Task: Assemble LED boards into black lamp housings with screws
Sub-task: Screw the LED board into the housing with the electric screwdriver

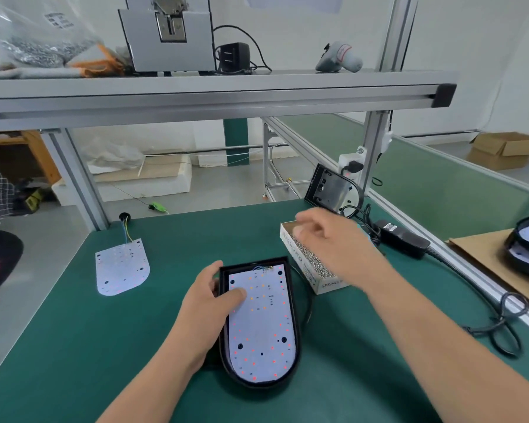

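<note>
Two hands (206,303) (329,238), one screw box (301,265), one loose board (121,267), one held housing (251,261)

white led board (260,325) dotted red and orange, black housing (290,288), green mat (74,346), silver screws (309,257)

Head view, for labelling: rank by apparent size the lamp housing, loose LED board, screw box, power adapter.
1. lamp housing
2. loose LED board, screw box: look alike
3. power adapter

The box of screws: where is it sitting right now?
In the head view, the box of screws sits right of the black housing on the green table, under the right hand.
</note>
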